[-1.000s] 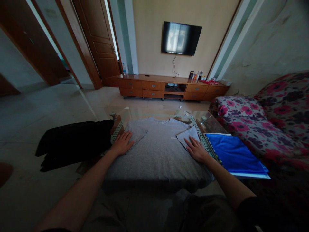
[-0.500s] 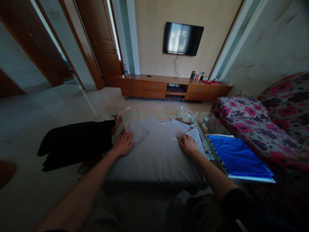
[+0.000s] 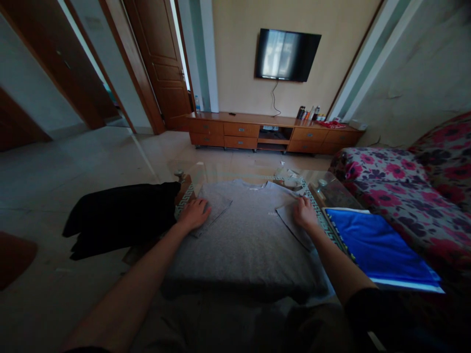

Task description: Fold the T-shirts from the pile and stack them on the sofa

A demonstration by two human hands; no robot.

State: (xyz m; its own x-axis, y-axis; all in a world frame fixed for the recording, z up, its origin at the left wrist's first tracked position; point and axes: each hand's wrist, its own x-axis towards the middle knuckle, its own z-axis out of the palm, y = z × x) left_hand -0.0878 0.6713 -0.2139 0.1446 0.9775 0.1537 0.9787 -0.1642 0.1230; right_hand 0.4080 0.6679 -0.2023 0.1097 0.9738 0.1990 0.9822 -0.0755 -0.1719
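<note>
Gray T-shirt (image 3: 243, 245) laid out on the glass surface (image 3: 344, 196), a hand at each sleeve.
The low wooden cabinet (image 3: 241, 130) has closed drawers and an open middle compartment holding a pale object (image 3: 270, 128) too small to identify; a bottle (image 3: 197, 104) and a cluster of bottles (image 3: 308, 113) stand on top, contents unreadable. The shirt lies between and beneath the hands, collar away from the person: the left hand (image 3: 194, 214) rests on the left sleeve, fingers slightly spread; the right hand (image 3: 305, 214) is at the right sleeve, fingers curled, whether pinching cloth I cannot tell. Black clothing (image 3: 121, 220) lies to the left, folded blue cloth (image 3: 379, 245) to the right.
</note>
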